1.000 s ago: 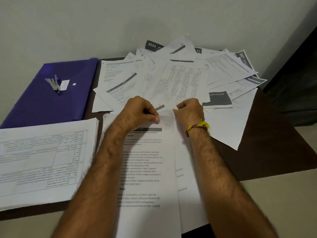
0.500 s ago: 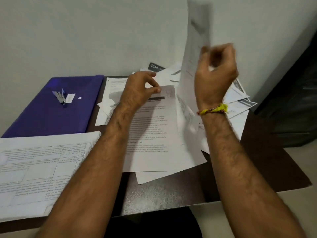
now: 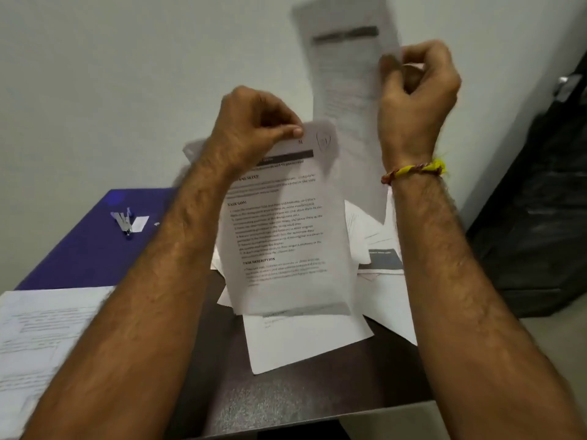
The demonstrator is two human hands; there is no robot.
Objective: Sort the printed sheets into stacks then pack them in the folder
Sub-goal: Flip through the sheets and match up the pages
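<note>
Head view of sorting in progress. The left hand (image 3: 257,122), at centre frame, pinches the top edge of a printed sheet (image 3: 279,223) between thumb and curled fingers, so that it hangs upright above the worktop (image 3: 286,398). The right hand (image 3: 416,90), upper right, has its grip closed in the same way on the edge of a second sheet (image 3: 346,90), blurred and raised against the wall. One sorted stack (image 3: 41,338) lies at lower left. The purple folder (image 3: 85,249), at mid left behind that stack, lies flat with a small clip-like item on it and appears to hold no sheets. Loose unsorted sheets (image 3: 374,242) spread across the worktop behind and below the hands. Judged from this layout, sorting is only partly done: much of the pile awaits stacking, and packing has not begun.
</note>
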